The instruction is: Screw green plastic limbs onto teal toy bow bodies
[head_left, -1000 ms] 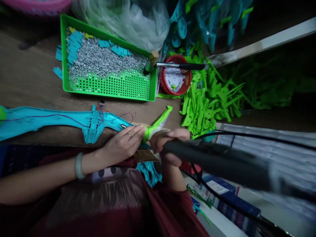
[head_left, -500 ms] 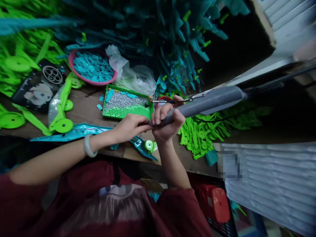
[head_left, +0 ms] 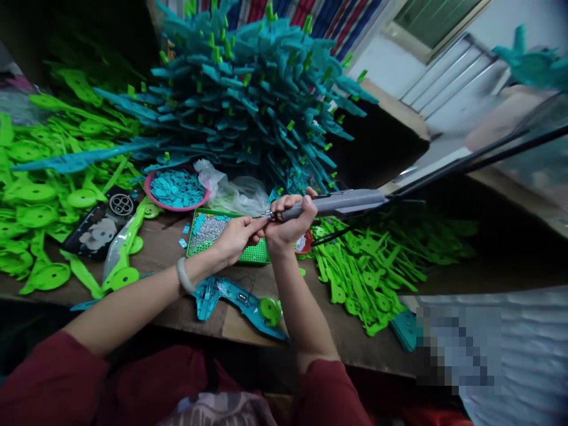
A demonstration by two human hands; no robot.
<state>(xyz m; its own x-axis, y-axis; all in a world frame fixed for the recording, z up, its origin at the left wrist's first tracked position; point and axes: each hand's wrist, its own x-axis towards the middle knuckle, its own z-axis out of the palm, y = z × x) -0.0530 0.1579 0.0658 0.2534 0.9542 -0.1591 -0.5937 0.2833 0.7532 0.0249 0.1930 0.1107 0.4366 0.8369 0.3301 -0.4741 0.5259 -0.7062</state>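
Note:
My right hand (head_left: 290, 225) is wrapped around a grey electric screwdriver (head_left: 344, 204), held almost level with its metal tip towards the left. At that tip, my left hand (head_left: 239, 236) has thumb and fingers pinched together; what lies between them is too small to make out. Under both hands stands a green perforated tray (head_left: 252, 254) of small silvery screws and some blue pieces. Nearer to me, a blue plastic toy-like part (head_left: 235, 296) with a green disc (head_left: 270, 310) lies on the table (head_left: 155, 248), inner side up.
A pink bowl (head_left: 153, 195) of small blue pieces stands beside a clear plastic bag (head_left: 235, 192). Behind rises a tall heap of blue parts (head_left: 248, 106). Green parts (head_left: 359, 266) pile up at right and left. A phone (head_left: 95, 231) lies left; a black cable (head_left: 444, 171) runs right.
The view has tilted up, showing more of the blue heap and the wall behind. The screwdriver now lies more level, and its metal tip shows by my left fingers.

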